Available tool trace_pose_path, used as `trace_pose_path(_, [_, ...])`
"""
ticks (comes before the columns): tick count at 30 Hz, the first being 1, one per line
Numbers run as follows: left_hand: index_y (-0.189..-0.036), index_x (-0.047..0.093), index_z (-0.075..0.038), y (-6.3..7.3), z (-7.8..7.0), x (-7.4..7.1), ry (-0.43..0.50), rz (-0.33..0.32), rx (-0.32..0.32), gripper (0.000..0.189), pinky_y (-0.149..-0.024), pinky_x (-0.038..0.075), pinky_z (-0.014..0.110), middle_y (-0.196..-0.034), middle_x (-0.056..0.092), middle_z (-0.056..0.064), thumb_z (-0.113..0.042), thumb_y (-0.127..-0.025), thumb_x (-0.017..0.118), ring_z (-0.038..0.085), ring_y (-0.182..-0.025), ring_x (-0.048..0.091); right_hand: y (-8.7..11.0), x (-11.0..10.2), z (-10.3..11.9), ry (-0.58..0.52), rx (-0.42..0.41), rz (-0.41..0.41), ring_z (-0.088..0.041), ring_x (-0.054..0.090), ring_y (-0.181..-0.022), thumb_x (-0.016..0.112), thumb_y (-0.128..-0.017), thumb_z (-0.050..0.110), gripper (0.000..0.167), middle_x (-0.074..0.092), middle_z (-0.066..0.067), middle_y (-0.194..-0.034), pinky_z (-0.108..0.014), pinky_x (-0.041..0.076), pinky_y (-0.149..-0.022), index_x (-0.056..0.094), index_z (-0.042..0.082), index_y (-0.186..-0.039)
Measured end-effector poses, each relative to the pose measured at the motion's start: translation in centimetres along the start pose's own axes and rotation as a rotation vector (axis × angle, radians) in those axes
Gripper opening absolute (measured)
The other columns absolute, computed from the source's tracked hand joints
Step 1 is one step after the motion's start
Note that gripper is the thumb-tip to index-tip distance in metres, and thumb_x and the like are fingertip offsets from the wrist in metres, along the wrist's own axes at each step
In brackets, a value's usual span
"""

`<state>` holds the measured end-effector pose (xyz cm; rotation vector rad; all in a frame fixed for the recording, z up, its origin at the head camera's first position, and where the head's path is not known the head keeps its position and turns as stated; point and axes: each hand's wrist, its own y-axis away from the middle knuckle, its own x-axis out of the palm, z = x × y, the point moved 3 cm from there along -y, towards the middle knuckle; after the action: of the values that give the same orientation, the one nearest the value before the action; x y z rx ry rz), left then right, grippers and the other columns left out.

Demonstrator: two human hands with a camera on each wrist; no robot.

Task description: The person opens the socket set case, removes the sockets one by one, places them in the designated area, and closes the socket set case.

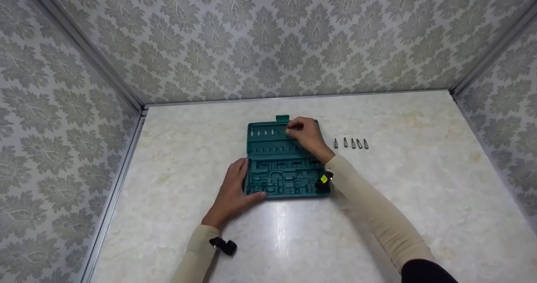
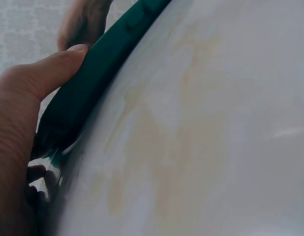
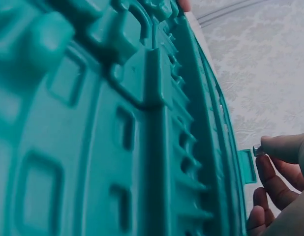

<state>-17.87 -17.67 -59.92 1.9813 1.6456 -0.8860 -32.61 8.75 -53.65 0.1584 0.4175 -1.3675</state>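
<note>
An open green plastic tool case [image 1: 289, 196] lies on the table, its lid with a latch tab [image 1: 282, 118] at the far side. My left hand [image 1: 232, 193] holds its near left corner, thumb along the front edge and fingers at the left side. In the left wrist view the thumb [image 2: 63, 66] presses on the case's edge. Over the right part of the lid, my right hand [image 1: 309, 137] pinches a small metal screwdriver bit [image 3: 257, 150] between thumb and fingertips. Several bits [image 1: 259, 133] stand in the lid's upper row, left of the right hand.
To the right of the case several loose screwdriver bits [image 1: 353, 143] lie in a row on the pale table [image 1: 419, 182]. Moulded recesses [image 1: 277, 176] fill the near half of the case. Patterned wall panels [image 1: 268, 35] border the table behind and at both sides.
</note>
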Motion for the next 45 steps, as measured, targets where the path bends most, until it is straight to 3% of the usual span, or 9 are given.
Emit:
trace_pose_path(11, [-0.178,0.021,-0.017,0.2,0.1,-0.1,-0.001,-0.007,0.007,0.124,-0.131,0.027,0.054,-0.181,0.023,0.005,-0.068,-0.085,0.086,0.025,-0.166,0.020,2.5,-2.9,0.6,0.071,-0.038,-0.002,-0.030,0.067,-0.113,0.078,-0.104,0.012,0.019,0.076,-0.013,-0.117,-0.050,0.052,-0.101,0.078,-0.001,-0.117])
trace_pose_path(20, [-0.178,0.023,-0.017,-0.1,0.0,0.0,0.016,-0.004,0.017,0.125,-0.131,0.029,0.051,-0.179,0.026,0.004,-0.068,-0.084,0.086,0.023,-0.164,0.024,5.1,-5.8,-0.1,0.088,-0.038,-0.055,-0.027,0.066,-0.107,0.079,-0.103,0.013,0.019,0.077,-0.012,-0.114,-0.040,0.047,-0.088,0.079,0.000,-0.117])
trace_pose_path(33, [-0.177,0.023,-0.013,-0.2,0.1,0.1,0.005,-0.008,0.027,0.125,-0.131,0.029,0.052,-0.179,0.027,0.008,-0.067,-0.084,0.087,0.027,-0.164,0.025,8.3,-10.8,-3.0,0.054,0.016,-0.164,-0.015,0.066,-0.102,0.081,-0.103,0.014,0.019,0.080,-0.014,-0.113,-0.033,0.044,-0.086,0.081,-0.001,-0.113])
trace_pose_path(45, [-0.177,0.024,-0.014,-0.2,0.0,0.1,-0.007,-0.005,0.014,0.125,-0.130,0.030,0.053,-0.179,0.027,0.007,-0.065,-0.083,0.088,0.027,-0.163,0.026,10.6,-15.2,-6.0,0.134,0.102,-0.260,-0.010,0.065,-0.100,0.081,-0.103,0.016,0.022,0.079,-0.016,-0.119,-0.023,0.050,-0.082,0.081,0.000,-0.118])
